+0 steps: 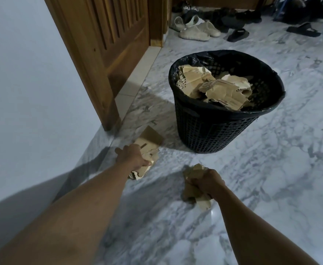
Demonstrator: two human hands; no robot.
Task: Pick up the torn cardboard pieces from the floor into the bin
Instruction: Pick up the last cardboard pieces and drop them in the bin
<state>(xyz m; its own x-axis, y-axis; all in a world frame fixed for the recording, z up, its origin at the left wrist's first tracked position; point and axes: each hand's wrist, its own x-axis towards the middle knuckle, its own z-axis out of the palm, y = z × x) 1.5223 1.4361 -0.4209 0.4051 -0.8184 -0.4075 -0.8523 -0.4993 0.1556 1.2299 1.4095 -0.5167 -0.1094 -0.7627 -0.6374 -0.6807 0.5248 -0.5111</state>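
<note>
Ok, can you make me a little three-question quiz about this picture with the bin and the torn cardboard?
1. True or false: the bin is empty.
2. What does the left hand grip? A) a shoe B) cardboard pieces C) nothing
3. Fill in: the right hand holds a crumpled cardboard wad above the marble ____.

Key: 1 false, torn cardboard lies inside; 2 B; 3 floor.
</note>
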